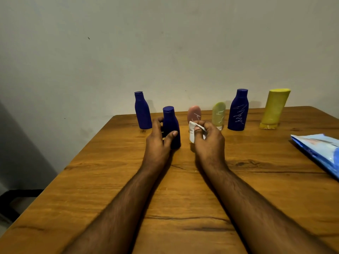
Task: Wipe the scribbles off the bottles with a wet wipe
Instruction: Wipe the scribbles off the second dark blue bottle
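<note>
A wooden table with a dark grain (183, 208) fills the lower part of the frame, set against a plain pale wall (165, 43). Left of centre, a dark blue plastic bottle with a flip cap (142, 110) is seen standing upright, its long axis vertical and its cap pointing up. Just to its right and nearer the camera, a second dark blue plastic bottle (171, 123) is held upright on the table by the left hand (159, 138), whose fingers and thumb are curled round its body; no scribble can be made out on its visible face. At the centre of the frame, a crumpled white wet wipe (193, 131) is pinched between the thumb and fingers of the right hand (209, 138). Behind that hand, a small pink tube (194, 113) and a pale green tube (218, 113) are stood on end, both marked with pale scribbles. Further right, a taller dark blue bottle bearing zigzag scribbles (238, 110) stands upright, and a yellow tube (275, 109) is stood on its cap, leaning to the right. At the right edge, a blue wipes packet (319, 149) lies flat.
</note>
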